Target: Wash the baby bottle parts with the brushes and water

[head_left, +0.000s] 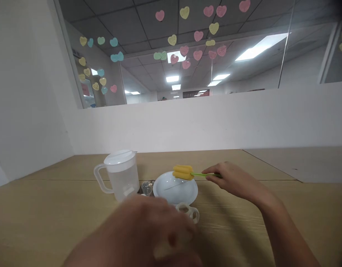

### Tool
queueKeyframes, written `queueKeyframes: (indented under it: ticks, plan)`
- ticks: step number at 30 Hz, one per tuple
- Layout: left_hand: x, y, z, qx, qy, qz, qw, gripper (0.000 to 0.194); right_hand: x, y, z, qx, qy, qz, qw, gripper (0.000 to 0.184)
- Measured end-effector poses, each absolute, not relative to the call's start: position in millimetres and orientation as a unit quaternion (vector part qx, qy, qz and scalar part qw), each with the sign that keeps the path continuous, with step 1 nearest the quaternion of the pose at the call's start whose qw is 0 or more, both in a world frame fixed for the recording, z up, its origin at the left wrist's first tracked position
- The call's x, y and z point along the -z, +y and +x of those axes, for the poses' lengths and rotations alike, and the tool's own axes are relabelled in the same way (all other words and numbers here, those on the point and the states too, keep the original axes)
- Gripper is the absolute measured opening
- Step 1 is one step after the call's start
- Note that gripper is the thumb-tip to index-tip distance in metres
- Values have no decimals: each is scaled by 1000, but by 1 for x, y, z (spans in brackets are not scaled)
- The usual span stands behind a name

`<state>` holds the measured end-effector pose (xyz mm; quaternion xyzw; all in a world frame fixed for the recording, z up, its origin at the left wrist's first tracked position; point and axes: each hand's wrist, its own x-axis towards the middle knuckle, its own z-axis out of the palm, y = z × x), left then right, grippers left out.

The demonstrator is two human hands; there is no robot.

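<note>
In my right hand [225, 177] is a sponge cleaning brush [183, 172] with a yellow head and a thin green handle. The fingers pinch the handle, and the head is in front of the far rim of a white plate [175, 196]. My left hand [159, 226] is close to the camera and smeared by motion, so its fingers do not show clearly. Just beyond it is a translucent piece with a ring-like loop [195, 215], partly hidden by that hand; whether they touch I cannot tell.
A translucent lidded pitcher [122, 176] stands upright left of the plate. Between them is a small clear cup [146, 188] by a metal dish, partly hidden. The brown table [243, 230] meets a white wall [187, 126] below a window with heart-shaped notes.
</note>
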<state>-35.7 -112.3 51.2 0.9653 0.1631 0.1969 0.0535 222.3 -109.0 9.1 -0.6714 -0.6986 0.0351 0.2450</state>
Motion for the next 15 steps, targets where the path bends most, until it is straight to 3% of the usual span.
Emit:
queueKeyframes:
  ticks: [4, 7, 10, 15]
  plan:
    - [-56, -46, -63, -316, 343, 884, 26, 28, -7, -106, 228, -13, -689, -679, 253, 32]
    - [-47, 18, -87, -437, 469, 763, -82, 34, -6, -103, 229, -6, -680, -688, 254, 32]
    - [-31, 70, -109, -450, 553, 678, -180, 40, -6, -101, 229, -7, -669, -698, 254, 33]
    - [-9, 107, -133, -487, 624, 578, -199, 50, -3, -94, 232, -19, -660, -707, 254, 33]
